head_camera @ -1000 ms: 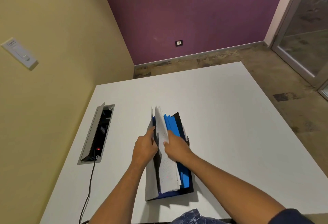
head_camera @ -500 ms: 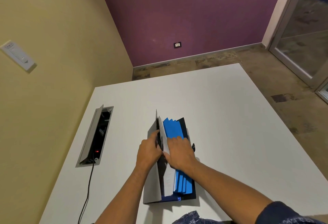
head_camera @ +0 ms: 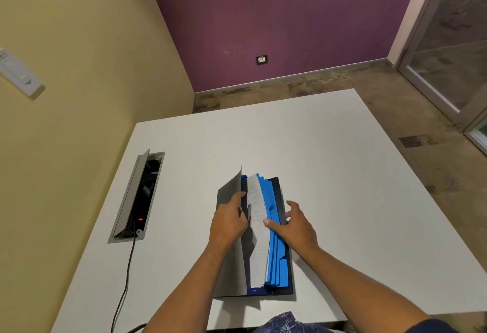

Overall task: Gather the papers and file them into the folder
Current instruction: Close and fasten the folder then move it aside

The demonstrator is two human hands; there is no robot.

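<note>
Holding the grey front cover [head_camera: 229, 243] open, the left hand [head_camera: 228, 223] is keeping its grip curled on that flap, thumb at the edge near the top, while the right hand [head_camera: 295, 224] is spreading out — fingers relaxed and wide, thumb resting against the papers [head_camera: 257, 232], pinching nothing. A second ago that right hand was clamped on the sheaf and pushing it down into the pocket; half a second ago it was pressing flat on top. Now it is letting go, which I judge to mean the sheets are seated and the filing step is nearly finished.

The papers are standing in the leftmost pocket of the folder [head_camera: 286, 274], just behind the cover, their top edge rising a little above the blue dividers [head_camera: 275, 248] at their right. The folder is lying on the white desk [head_camera: 342, 201] directly ahead of the person, its spine end toward 6 o'clock.

Out at 9 o'clock the desk's cable box [head_camera: 139, 195] is sitting with its lid raised — a red light glowing, a black cord [head_camera: 126, 280] trailing toward 7 o'clock.

No loose sheets are showing elsewhere on the desk, so closing the cover looks like what remains.
</note>
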